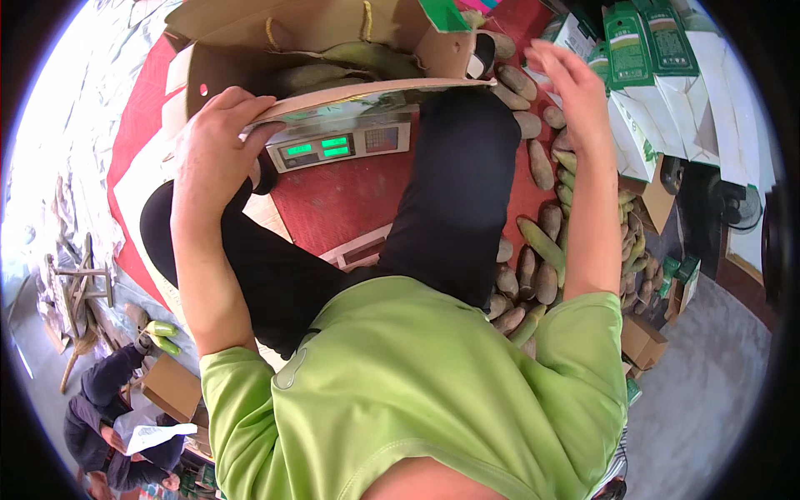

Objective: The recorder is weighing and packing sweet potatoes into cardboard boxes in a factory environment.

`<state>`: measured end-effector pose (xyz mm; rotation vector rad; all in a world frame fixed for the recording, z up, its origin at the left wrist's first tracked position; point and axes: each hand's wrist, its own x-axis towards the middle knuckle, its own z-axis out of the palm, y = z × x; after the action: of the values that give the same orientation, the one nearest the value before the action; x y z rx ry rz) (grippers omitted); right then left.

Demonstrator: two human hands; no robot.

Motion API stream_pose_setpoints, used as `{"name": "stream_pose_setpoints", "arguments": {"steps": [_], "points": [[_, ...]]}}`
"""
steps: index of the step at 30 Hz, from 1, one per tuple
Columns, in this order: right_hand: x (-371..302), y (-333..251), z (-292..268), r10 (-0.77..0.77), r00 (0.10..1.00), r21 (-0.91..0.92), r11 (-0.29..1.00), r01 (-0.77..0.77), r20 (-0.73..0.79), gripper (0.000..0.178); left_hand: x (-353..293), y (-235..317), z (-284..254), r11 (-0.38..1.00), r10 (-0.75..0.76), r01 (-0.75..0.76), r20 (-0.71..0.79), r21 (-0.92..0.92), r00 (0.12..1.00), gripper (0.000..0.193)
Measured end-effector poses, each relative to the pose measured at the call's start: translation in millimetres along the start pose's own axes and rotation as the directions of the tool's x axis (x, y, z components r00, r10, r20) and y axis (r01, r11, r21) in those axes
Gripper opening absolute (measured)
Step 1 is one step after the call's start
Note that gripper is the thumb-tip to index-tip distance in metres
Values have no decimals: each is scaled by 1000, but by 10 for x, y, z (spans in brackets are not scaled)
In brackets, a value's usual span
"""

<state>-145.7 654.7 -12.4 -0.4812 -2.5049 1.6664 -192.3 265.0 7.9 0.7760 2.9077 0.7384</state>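
Observation:
An open cardboard box (325, 29) stands in front of me with several long green vegetables (375, 58) inside. My left hand (218, 137) is closed on the left end of the box's near flap (367, 93), thumb below and fingers over its edge. To the right of the box, my right hand (575, 83) is raised with its fingers stretched out, holding nothing. Under the flap a weighing scale (337, 152) shows its lit green displays and keypad; the flap hides its upper part.
Long brown and green radish-like vegetables (542, 242) lie in a heap along my right side on the red mat (333, 204). Green and white cartons (658, 108) stand at the far right. At the lower left, another person (104, 417) holds a white sheet beside a brown carton (172, 389).

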Motion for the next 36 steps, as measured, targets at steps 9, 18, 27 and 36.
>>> {"name": "stream_pose_setpoints", "arguments": {"steps": [9, 18, 27, 36], "points": [[-1554, 2693, -742, 398, 859, -260, 835, -484, -321, 20, -11, -94, -19, 986, 33, -20, -74, 164, 997, 28], [-3329, 3864, -844, 611, 745, -641, 464, -612, -269, 18, 64, -291, 23, 987, 159, -161, -88, -13, 983, 25], [-3611, 4018, -1471, 452, 335, -238, 260, -936, -827, 68, 134, -418, 52, 981, 184, -166, -212, 102, 960, 38], [-3140, 4086, -1518, 705, 308, 64, 448, -892, -639, 79, 66, -438, -46, 994, 74, -47, -289, 98, 955, 34]]}}
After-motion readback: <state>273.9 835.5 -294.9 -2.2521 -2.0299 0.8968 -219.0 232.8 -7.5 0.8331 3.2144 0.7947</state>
